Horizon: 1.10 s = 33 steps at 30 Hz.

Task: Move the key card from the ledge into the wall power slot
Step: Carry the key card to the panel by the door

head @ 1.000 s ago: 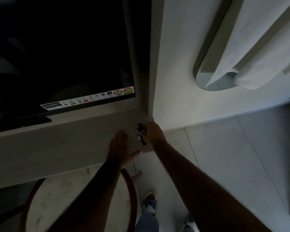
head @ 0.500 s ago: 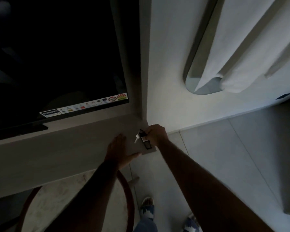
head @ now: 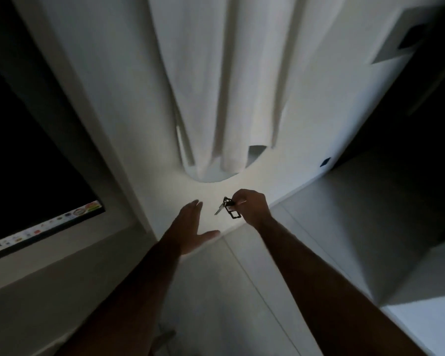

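My right hand (head: 252, 208) is closed on the key card (head: 231, 208), a small dark tag with a metal key dangling from it, held in the air in front of the white wall. My left hand (head: 192, 227) is flat and open just left of it, fingers apart, holding nothing. The grey ledge (head: 62, 273) lies at the lower left, below the dark TV screen (head: 31, 155). A small dark plate (head: 325, 162) shows on the wall to the right; whether it is the power slot I cannot tell.
A white towel (head: 224, 86) hangs over an oval wall fixture above my hands. Pale floor tiles (head: 306, 240) spread below and to the right. A dark opening (head: 409, 124) fills the right side, with a pale surface (head: 427, 322) at the lower right.
My right hand has lifted the key card off the ledge's end and carried it rightward along the wall. My view has swung right; my left hand has left the ledge.
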Motion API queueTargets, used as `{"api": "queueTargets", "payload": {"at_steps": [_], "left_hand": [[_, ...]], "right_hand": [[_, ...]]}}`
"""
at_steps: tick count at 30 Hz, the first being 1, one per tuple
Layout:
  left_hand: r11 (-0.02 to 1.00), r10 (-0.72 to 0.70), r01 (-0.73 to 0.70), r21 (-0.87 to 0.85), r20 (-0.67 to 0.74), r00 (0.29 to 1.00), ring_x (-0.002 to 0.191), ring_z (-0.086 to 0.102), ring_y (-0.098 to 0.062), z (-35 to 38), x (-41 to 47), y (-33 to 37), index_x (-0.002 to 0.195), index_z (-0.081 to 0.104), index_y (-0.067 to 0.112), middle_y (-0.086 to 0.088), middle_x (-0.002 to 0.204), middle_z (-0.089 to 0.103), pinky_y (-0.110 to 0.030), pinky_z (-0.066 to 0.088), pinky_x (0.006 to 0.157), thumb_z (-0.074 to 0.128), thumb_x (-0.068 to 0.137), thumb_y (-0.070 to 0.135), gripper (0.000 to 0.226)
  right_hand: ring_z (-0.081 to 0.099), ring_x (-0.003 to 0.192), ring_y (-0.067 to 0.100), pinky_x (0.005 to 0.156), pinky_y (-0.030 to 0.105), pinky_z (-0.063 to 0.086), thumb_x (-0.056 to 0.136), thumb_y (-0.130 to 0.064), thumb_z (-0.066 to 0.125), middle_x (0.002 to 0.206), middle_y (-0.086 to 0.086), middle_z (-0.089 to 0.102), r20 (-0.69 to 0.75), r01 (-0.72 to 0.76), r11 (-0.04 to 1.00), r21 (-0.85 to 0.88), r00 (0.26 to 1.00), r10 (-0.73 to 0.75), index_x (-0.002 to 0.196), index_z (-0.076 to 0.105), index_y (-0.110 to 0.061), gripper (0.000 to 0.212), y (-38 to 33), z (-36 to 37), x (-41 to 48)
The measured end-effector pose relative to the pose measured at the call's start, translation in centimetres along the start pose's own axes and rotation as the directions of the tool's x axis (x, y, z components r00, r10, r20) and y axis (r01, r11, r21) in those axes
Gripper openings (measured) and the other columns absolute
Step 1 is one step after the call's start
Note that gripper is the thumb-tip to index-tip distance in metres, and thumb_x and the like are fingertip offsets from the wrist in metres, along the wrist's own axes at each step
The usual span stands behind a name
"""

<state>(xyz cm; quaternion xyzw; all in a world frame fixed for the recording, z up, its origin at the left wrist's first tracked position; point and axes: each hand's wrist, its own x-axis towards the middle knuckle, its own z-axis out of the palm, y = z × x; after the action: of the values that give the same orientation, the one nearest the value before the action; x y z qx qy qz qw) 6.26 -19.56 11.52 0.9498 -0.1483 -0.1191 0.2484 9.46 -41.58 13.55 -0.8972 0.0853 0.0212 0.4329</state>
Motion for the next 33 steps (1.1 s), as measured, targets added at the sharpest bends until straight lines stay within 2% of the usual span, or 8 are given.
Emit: {"api": "queueTargets", "payload": {"at_steps": [3, 7, 12, 17, 24, 27, 31, 33], "left_hand": [[0.993, 0.114, -0.114, -0.008, -0.020, 0.993, 0.157, 0.010, -0.022, -0.7, 2.6, 6.5, 0.160, 0.013, 0.008, -0.011, 0.170, 0.014, -0.035, 0.012, 0.126, 0.027, 0.058, 0.103, 0.140], [0.965, 0.261, -0.260, 0.022, -0.062, 0.963, 0.156, 0.014, -0.023, -1.9, 5.5, 15.8, 0.160, 0.016, 0.008, -0.012, 0.169, 0.019, -0.035, 0.015, 0.125, 0.047, 0.068, 0.087, 0.125], [0.920, 0.392, -0.389, 0.050, -0.103, 0.914, 0.155, 0.015, -0.022, -3.0, 8.9, 26.9, 0.160, 0.017, 0.010, -0.010, 0.169, 0.019, -0.034, 0.014, 0.125, 0.047, 0.065, 0.090, 0.127], [0.879, 0.475, -0.473, 0.054, -0.154, 0.866, 0.156, 0.013, -0.021, -3.5, 11.9, 37.1, 0.160, 0.016, 0.011, -0.009, 0.169, 0.017, -0.036, 0.014, 0.126, 0.048, 0.065, 0.090, 0.128], [0.799, 0.598, -0.592, 0.100, -0.234, 0.767, 0.155, 0.015, -0.023, -4.1, 15.8, 48.3, 0.160, 0.018, 0.012, -0.008, 0.169, 0.020, -0.037, 0.016, 0.125, 0.067, 0.078, 0.073, 0.113], [0.775, 0.629, -0.621, 0.116, -0.239, 0.740, 0.155, 0.017, -0.023, -4.7, 18.1, 51.3, 0.160, 0.019, 0.013, -0.008, 0.169, 0.021, -0.040, 0.019, 0.126, 0.066, 0.077, 0.073, 0.113], [0.742, 0.667, -0.656, 0.141, -0.256, 0.700, 0.154, 0.019, -0.023, -5.7, 21.9, 54.5, 0.159, 0.020, 0.012, -0.009, 0.168, 0.023, -0.041, 0.022, 0.125, 0.066, 0.077, 0.074, 0.113], [0.725, 0.686, -0.672, 0.155, -0.255, 0.681, 0.154, 0.019, -0.023, -6.5, 24.0, 56.1, 0.159, 0.020, 0.013, -0.008, 0.168, 0.023, -0.040, 0.022, 0.125, 0.066, 0.077, 0.074, 0.112]], "right_hand": [[0.060, 0.065, 0.013, 0.056, 0.008, 0.043, 0.064, -0.010, 0.085, 0.073, -0.001, 0.067, -0.096, 0.020, 0.999, 0.030, 0.995, -0.017, 0.073, 0.066, -0.021, 0.024, 0.9, -7.6, -0.9], [0.062, 0.066, 0.016, 0.068, 0.035, 0.058, 0.067, -0.004, 0.083, 0.070, 0.000, 0.066, -0.212, 0.026, 0.995, 0.095, 0.977, -0.005, 0.068, 0.061, -0.023, 0.029, 2.0, -17.6, -2.3], [0.067, 0.071, 0.017, 0.075, 0.046, 0.062, 0.068, -0.004, 0.081, 0.071, -0.006, 0.067, -0.352, 0.085, 0.994, 0.063, 0.934, -0.057, 0.069, 0.063, -0.023, 0.026, 3.9, -29.7, -3.4], [0.069, 0.073, 0.017, 0.068, 0.031, 0.059, 0.069, -0.009, 0.085, 0.078, 0.001, 0.071, -0.436, 0.121, 0.993, 0.006, 0.893, -0.106, 0.082, 0.068, -0.013, 0.022, 5.2, -40.4, -4.8], [0.075, 0.086, 0.026, 0.075, 0.041, 0.064, 0.079, 0.001, 0.074, 0.094, 0.017, 0.075, -0.514, 0.168, 0.984, 0.054, 0.850, -0.117, 0.100, 0.068, -0.003, 0.022, 6.9, -50.7, -5.8], [0.074, 0.088, 0.022, 0.074, 0.033, 0.063, 0.083, -0.002, 0.072, 0.098, 0.013, 0.074, -0.533, 0.183, 0.982, 0.039, 0.836, -0.134, 0.107, 0.066, -0.005, 0.025, 7.4, -53.8, -5.5], [0.072, 0.089, 0.020, 0.075, 0.036, 0.064, 0.084, -0.003, 0.072, 0.101, 0.012, 0.072, -0.572, 0.192, 0.981, -0.006, 0.804, -0.161, 0.110, 0.066, -0.006, 0.027, 8.1, -57.6, -3.3], [0.071, 0.086, 0.015, 0.072, 0.031, 0.063, 0.084, -0.002, 0.071, 0.101, 0.011, 0.072, -0.594, 0.198, 0.980, -0.005, 0.788, -0.162, 0.110, 0.066, -0.006, 0.027, 8.4, -59.4, -1.8]]}}
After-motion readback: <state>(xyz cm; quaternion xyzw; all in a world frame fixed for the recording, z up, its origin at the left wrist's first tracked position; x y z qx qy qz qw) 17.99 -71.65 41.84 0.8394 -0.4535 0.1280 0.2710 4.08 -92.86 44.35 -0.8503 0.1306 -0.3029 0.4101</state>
